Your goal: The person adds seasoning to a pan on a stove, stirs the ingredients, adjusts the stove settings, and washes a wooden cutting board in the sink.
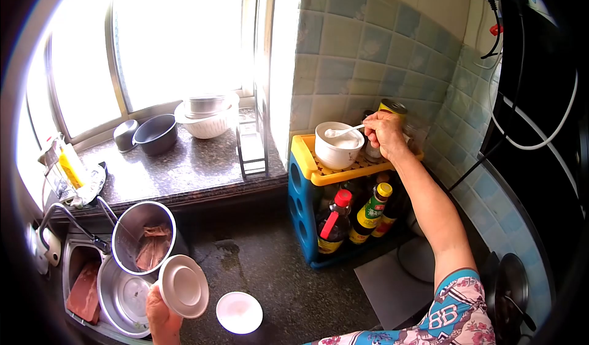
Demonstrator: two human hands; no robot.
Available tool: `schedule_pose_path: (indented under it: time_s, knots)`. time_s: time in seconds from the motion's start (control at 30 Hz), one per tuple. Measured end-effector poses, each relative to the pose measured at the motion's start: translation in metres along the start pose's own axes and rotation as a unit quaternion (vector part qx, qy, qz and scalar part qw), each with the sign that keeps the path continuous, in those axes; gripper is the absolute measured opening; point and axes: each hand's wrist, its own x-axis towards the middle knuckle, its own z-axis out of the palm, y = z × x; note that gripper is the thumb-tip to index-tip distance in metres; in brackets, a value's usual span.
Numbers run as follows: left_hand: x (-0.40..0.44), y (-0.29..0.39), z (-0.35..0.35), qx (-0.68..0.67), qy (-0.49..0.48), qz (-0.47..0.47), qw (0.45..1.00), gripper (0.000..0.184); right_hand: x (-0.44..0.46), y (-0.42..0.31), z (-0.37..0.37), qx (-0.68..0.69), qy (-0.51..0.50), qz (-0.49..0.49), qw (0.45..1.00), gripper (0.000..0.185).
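Observation:
My right hand (385,135) pinches the handle of a white spoon (343,131), whose bowl is over a white lidless pot (336,155). White contents show in the pot and on the spoon. The pot stands on a yellow-topped rack (319,177). Down at the lower left, my left hand (163,320) grips a round white lid (184,285) by its edge, tilted up. Just behind the lid is a deep metal pot (124,247) with pieces of meat (153,247) inside. A small white dish (239,312) lies on the dark counter, right of the lid.
Sauce bottles (370,214) fill the rack's lower level. A steel basin (116,310) and a reddish slab (84,293) are in the sink (75,247). Bowls (156,134) line the window sill. A wok (512,283) sits at the far right.

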Motion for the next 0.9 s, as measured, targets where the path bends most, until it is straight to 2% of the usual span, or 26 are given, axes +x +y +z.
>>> schedule_pose_path:
  time_s: [0.03,0.27,0.3,0.33,0.47,0.57,0.63,0.67,0.7,0.83,0.9]
  knots:
    - [0.001,-0.002,0.000,-0.226,0.040,-0.123,0.966,0.022,-0.001,-0.001,-0.001,-0.001,0.001,0.001,1.000,0.008]
    - [0.001,-0.007,-0.001,-0.232,0.022,-0.127,0.964,0.021,-0.008,-0.006,-0.004,0.010,0.016,0.003,1.000,0.007]
    - [0.001,-0.009,-0.001,-0.098,-0.008,-0.062,0.993,0.021,-0.010,-0.006,-0.005,0.017,0.020,0.005,1.000,0.007]
    - [0.001,-0.011,-0.001,0.037,-0.039,0.005,0.999,0.021,-0.012,-0.007,-0.007,0.015,0.022,0.006,1.000,0.007]
    - [0.011,-0.016,0.012,0.092,-0.079,0.036,0.992,0.022,-0.026,-0.021,-0.015,0.036,0.040,0.007,0.999,0.004]
    - [0.018,-0.011,0.046,-0.061,-0.022,-0.063,0.996,0.027,-0.043,-0.034,-0.023,0.038,0.039,0.005,0.998,0.002]
    - [0.024,0.001,0.066,0.010,-0.174,0.003,0.985,0.023,-0.062,-0.046,-0.024,0.056,0.036,0.008,0.998,0.002]
    - [0.030,0.001,0.077,-0.159,-0.174,-0.119,0.965,0.022,-0.070,-0.049,-0.027,0.059,0.027,0.011,0.998,0.002]
    - [0.036,-0.003,0.089,-0.318,-0.165,-0.239,0.903,0.021,-0.081,-0.053,-0.029,0.055,0.037,0.014,0.998,0.002]
    - [0.047,-0.011,0.140,-0.413,-0.245,-0.275,0.833,0.028,-0.133,-0.070,-0.035,0.052,0.025,0.035,0.998,0.003]
    - [0.047,-0.012,0.166,-0.437,-0.241,-0.343,0.796,0.030,-0.162,-0.078,-0.039,0.043,0.002,0.057,0.997,0.004]
